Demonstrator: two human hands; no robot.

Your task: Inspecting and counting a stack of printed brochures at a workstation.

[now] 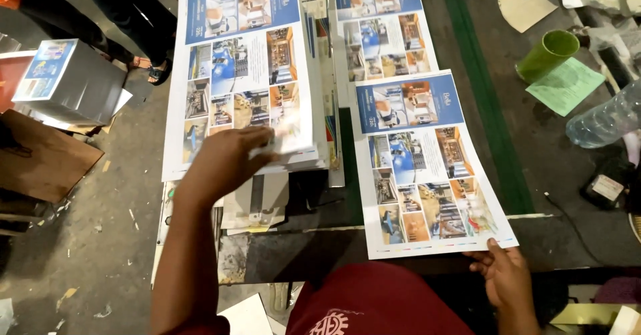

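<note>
My left hand (230,158) rests palm-down on the near edge of a thick stack of printed colour sheets (240,68), fingers gripping the corner of the top sheet. My right hand (504,271) pinches the near right corner of a single printed sheet (420,161) that lies on the dark table, overlapping another printed sheet (384,21) farther back. All sheets show blue headers and small photo panels.
A green cup (547,54) lies on its side at the right, by a green paper (566,84) and a clear plastic bottle (604,118). A wrapped bundle of prints (67,81) sits on the left beside a brown board (40,158). Another person's feet (150,68) stand at top left.
</note>
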